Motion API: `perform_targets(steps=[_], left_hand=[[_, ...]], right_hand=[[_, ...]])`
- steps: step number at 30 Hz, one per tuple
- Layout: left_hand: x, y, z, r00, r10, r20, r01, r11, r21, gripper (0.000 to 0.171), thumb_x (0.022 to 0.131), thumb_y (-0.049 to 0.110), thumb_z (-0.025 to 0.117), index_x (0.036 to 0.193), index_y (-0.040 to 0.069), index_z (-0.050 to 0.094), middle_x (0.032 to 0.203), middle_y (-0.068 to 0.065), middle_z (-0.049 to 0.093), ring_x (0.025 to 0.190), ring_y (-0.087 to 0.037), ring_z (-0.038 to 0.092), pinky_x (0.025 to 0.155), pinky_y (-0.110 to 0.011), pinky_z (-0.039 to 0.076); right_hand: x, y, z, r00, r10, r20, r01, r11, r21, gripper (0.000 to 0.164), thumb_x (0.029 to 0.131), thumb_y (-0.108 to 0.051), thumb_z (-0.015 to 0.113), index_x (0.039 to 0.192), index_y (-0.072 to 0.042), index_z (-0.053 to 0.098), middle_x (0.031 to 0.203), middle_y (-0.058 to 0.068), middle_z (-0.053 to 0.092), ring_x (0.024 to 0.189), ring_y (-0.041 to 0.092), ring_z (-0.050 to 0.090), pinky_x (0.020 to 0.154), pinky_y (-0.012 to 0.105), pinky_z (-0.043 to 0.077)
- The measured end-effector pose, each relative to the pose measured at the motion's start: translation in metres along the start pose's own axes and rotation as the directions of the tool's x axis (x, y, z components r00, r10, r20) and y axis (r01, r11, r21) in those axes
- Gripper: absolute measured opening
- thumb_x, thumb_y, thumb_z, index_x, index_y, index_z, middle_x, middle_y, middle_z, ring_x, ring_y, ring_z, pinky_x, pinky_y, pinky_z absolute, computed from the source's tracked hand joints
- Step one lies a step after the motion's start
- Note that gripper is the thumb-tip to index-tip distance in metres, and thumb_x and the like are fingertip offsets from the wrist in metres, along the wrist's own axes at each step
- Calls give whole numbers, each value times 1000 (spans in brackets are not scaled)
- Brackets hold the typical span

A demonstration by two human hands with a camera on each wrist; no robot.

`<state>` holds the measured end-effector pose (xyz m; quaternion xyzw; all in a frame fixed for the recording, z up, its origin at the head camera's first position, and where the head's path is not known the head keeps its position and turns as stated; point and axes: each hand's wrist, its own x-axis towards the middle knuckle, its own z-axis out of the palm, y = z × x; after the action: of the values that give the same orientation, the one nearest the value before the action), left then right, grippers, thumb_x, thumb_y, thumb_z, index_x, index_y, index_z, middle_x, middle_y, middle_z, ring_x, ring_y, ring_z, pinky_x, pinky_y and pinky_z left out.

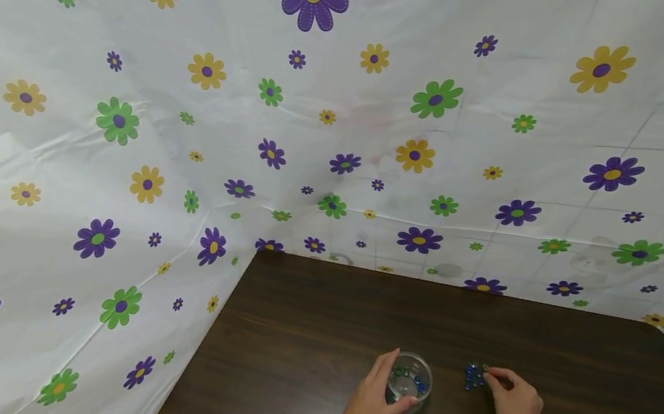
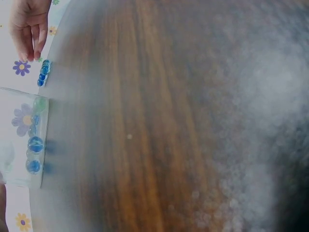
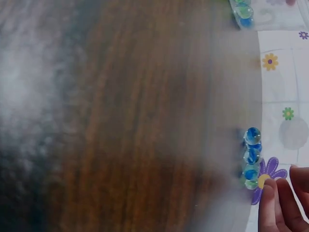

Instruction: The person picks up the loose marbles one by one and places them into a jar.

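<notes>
Glass marbles (image 1: 473, 375), small, hard, apt to roll; best pinched singly from above.
Near: left hand (image 1: 372, 403) curled round clear cup (image 1: 409, 382) holding a few marbles; right hand (image 1: 514, 403) just right of the loose cluster, fingertips reaching one, grip unclear. Dark table (image 1: 311, 347) open around; far: flowered sheet (image 1: 343, 130).

Premises appear to be an improvised recording booth rather than a lived-in room; a dark wood-grain table (image 1: 321, 320) stands near right; white flower-printed plastic sheeting (image 1: 129, 98), creased and fold-marked, screens the far and left sides entirely.
</notes>
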<state>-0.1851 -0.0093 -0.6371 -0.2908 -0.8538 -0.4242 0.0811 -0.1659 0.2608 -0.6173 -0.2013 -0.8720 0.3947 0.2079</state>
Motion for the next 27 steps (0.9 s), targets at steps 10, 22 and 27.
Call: perform_targets(steps=[10, 22, 27], left_hand=[[0, -1, 0, 1000, -1, 1, 1, 1000, 5, 82, 95, 45, 74, 159, 13, 36, 151, -7, 49, 124, -25, 61, 96, -39, 54], [0, 0, 0, 1000, -24, 12, 24, 1000, 8, 82, 95, 49, 73, 160, 16, 35, 152, -5, 49, 125, -24, 60, 96, -39, 54], [-1, 0, 0, 1000, -26, 12, 26, 1000, 11, 82, 95, 50, 72, 160, 16, 35, 152, -5, 49, 125, -24, 60, 96, -40, 54]], right_hand=[[0, 7, 2, 999, 26, 32, -25, 999, -20, 9, 88, -5, 81, 92, 3, 78, 82, 16, 75, 60, 7, 57, 63, 19, 34], [2, 14, 8, 999, 8, 38, -7, 1000, -24, 10, 85, -2, 82, 92, 3, 77, 81, 16, 75, 61, 9, 60, 68, 24, 35], [3, 17, 9, 999, -5, 45, 6, 1000, -19, 10, 85, -2, 82, 91, 3, 77, 82, 17, 75, 62, 8, 60, 66, 19, 34]])
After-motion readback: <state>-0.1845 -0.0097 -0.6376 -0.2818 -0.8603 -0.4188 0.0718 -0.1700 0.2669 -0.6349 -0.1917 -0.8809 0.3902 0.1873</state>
